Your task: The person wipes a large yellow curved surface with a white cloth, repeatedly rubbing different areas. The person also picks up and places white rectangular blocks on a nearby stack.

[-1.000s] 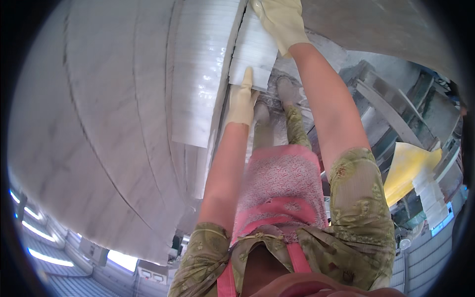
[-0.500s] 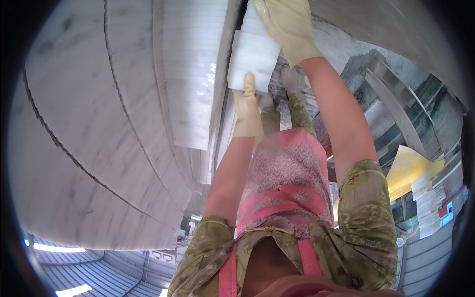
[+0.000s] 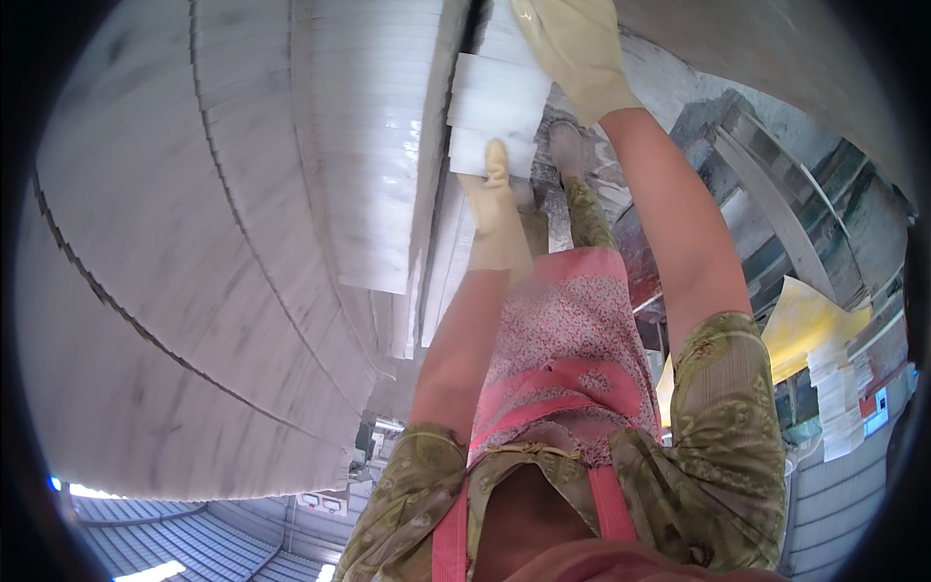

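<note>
White stone tiles (image 3: pixel 495 92), thin and flat, lie lapped over one another in front of me, with a stepped edge near the closest one. My left hand (image 3: pixel 493 209), in a cream rubber glove, grips the near end of these tiles. Its thumb lies on top, and the other fingers are hidden underneath. Farther off, my right hand (image 3: pixel 579 53), gloved alike, bends over the right side of the tiles. The picture's top rim cuts off part of its fingers.
Long rows of upright white-grey stone slabs (image 3: pixel 262 388) fill the left side, beside a closer row of tiles (image 3: pixel 373 155). At right stand a grey board (image 3: pixel 776 209), a yellow sheet (image 3: pixel 800 335) and a stack of pale pieces (image 3: pixel 836 398). My shoe (image 3: pixel 567 145) shows below.
Both hands have shifted slightly right in the picture. The near tile now sits stepped against the one beyond it, under my left thumb.
</note>
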Motion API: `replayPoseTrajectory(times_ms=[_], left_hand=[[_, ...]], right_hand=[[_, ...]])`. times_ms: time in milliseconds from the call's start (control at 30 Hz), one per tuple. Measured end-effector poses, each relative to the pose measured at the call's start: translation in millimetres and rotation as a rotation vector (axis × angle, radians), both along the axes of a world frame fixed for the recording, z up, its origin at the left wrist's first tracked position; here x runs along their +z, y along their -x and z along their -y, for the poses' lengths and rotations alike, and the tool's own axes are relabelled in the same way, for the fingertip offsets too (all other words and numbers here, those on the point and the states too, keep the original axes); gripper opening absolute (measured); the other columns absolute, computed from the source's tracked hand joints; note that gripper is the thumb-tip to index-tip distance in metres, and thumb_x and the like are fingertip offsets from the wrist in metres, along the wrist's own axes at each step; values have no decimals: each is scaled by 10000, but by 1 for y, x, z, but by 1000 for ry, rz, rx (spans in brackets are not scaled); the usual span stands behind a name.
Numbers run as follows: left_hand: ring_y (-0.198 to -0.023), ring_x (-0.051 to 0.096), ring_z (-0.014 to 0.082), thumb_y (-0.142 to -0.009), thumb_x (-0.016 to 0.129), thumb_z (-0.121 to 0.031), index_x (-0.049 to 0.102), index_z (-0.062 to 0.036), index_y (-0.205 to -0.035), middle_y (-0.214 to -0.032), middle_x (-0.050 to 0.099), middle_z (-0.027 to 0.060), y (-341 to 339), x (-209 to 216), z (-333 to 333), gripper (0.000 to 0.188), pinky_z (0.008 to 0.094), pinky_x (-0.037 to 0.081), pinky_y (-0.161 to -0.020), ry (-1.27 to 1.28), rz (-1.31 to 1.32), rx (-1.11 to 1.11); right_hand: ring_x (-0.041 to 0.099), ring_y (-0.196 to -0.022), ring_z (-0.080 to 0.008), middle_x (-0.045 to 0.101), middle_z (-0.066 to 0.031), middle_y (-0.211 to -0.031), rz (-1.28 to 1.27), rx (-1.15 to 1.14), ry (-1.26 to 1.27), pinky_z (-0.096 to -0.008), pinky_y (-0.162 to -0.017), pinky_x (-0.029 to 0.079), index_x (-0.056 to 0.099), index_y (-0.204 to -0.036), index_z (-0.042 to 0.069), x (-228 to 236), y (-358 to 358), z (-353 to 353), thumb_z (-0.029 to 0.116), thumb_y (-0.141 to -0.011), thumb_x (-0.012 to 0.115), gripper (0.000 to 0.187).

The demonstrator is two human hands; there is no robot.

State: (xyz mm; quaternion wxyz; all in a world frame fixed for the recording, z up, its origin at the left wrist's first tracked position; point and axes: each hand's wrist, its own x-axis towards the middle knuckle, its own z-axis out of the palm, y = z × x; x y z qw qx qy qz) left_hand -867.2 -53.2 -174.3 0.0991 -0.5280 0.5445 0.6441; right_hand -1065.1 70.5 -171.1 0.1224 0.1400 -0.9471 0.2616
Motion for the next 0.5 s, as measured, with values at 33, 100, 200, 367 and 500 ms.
replayPoseTrajectory(times_ms=[33, 100, 200, 367, 500], left_hand=[[-1152, 535, 191, -977, 701, -291, 360, -31, -1485, -1337, 541, 112, -1, 0, 1, 665, 334, 476, -962, -4, 19, -14], [-1191, 533, 203, -979, 694, -324, 339, -67, -1505, -1373, 521, 101, -1, -1, 3, 685, 353, 483, -971, -24, 15, -28], [-1282, 521, 237, -983, 679, -372, 298, -120, -1542, -1459, 470, 86, -1, -4, 8, 721, 400, 484, -1016, -30, -25, -68], [-1059, 561, 166, -982, 691, -282, 392, 46, -1428, -1256, 577, 97, -6, -10, 7, 629, 296, 484, -917, 41, -116, -33], [-1019, 590, 177, -974, 697, -269, 409, 58, -1411, -1219, 615, 100, -9, -12, 7, 616, 302, 493, -899, 38, -86, -5]], right_hand=[[460, -1382, -344, 519, -209, -1460, 2, 2, 1, -478, -1206, 298, 488, -1444, -9, -1, -1, -1, 230, -950, 573, 555], [465, -1378, -344, 522, -208, -1458, -1, 2, 10, -477, -1204, 302, 490, -1441, -11, -2, -1, -3, 231, -950, 574, 554], [471, -1373, -348, 524, -206, -1456, -17, -4, 33, -482, -1202, 306, 493, -1437, -14, -4, -1, -3, 231, -947, 577, 554], [470, -1371, -355, 527, -209, -1453, -24, 0, 47, -490, -1202, 302, 499, -1431, -14, -8, -1, -1, 216, -934, 585, 555], [465, -1373, -358, 527, -210, -1451, -18, 3, 8, -492, -1203, 297, 499, -1433, -12, -7, -2, 0, 208, -934, 574, 550]])
